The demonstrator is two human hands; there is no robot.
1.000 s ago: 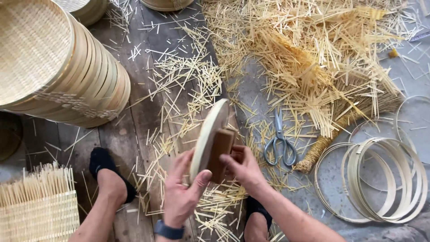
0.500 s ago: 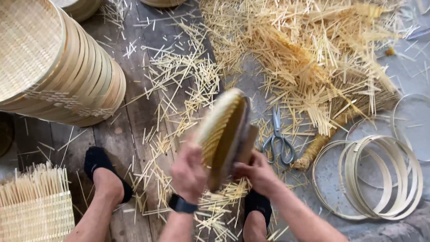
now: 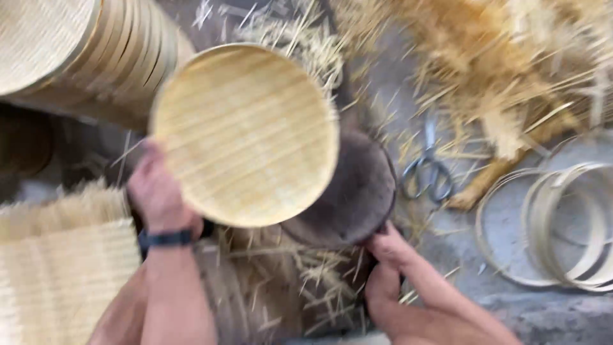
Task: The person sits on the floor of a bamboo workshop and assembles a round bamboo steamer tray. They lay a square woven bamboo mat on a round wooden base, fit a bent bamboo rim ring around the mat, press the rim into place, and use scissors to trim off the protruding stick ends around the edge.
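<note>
Left hand: the left hand was clamped on the lower left rim of the lid, fingers tucked behind it, so I only saw the back of the hand. Dark band on that wrist.
Lid: round woven bamboo thing, pale, flat face turned up at the camera, held up in the air above the floor, left of centre in the shot.
Right hand: the right hand sat at the bottom edge of the block, touching it. Pretty blurry there, so I honestly couldn't tell if the fingers were closed around it or just resting on it.
Block: dark, roundish, brown, just below and right of the lid, partly tucked under the lid's edge.
Stack: a leaning stack of similar woven lids at top left, right beside the held one.
Scissors: scissors lay on the floor right of the block, not touching it.
Hoops: a few thin bamboo hoops piled at the far right.
Splints: loose bamboo splints heaped across the top right, more scattered under the hands.
Mat: a woven mat at bottom left, near the left forearm.
</note>
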